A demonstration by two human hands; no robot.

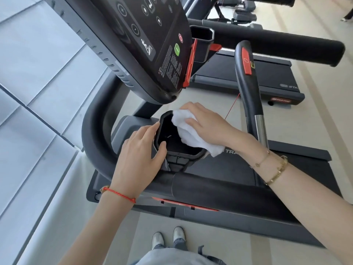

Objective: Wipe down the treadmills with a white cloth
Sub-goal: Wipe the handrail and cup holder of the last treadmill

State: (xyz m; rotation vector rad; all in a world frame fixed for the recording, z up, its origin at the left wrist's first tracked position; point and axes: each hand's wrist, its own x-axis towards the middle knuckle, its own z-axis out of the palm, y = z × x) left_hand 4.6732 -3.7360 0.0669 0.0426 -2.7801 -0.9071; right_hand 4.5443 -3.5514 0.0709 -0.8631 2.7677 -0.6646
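Cloth (193,131) at frame centre, right hand (207,125) pressing it on cupholder (179,150) rim, fingers flat. Left hand (141,150) grips rim, fingers curled. Risk: cloth slips into holder if pressure eases.

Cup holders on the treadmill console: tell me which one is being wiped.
The near cup holder, below the console. The right hand presses the white cloth on its rim while the left hand grips its other side. The far cup holder is untouched.

white cloth (193,131) under right fingers (193,122), black cup holder (172,138), red cord bracelet (118,194), gold bracelets (277,171), green button (177,50)
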